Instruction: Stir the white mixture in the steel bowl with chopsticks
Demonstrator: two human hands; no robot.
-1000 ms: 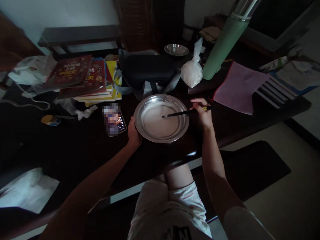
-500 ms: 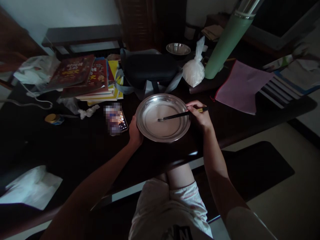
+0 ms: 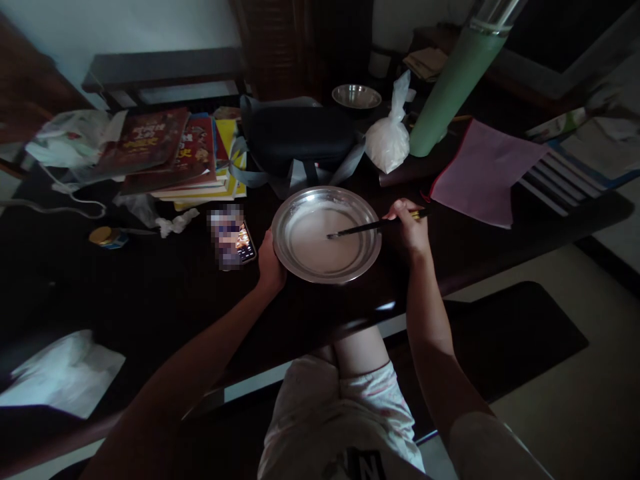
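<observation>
A round metal plate [image 3: 300, 200] with a thin whitish liquid [image 3: 320, 243] sits on the dark table [image 3: 165, 293] near its front edge. My left hand [image 3: 270, 263] grips the plate's left rim. My right hand [image 3: 411, 230] is closed on a pair of dark chopsticks [image 3: 363, 228]. Their tips dip into the liquid right of the plate's middle.
A phone [image 3: 231, 239] lies just left of the plate. Behind it are a black case [image 3: 300, 137], a white plastic bag [image 3: 387, 143], a small steel bowl [image 3: 356, 97] and a green flask [image 3: 450, 87]. Stacked books [image 3: 175, 157] stand left, pink paper [image 3: 480, 170] right.
The chopstick tips have swung from the plate's middle back toward the right, with my right hand shifting slightly right. My left hand stays on the rim.
</observation>
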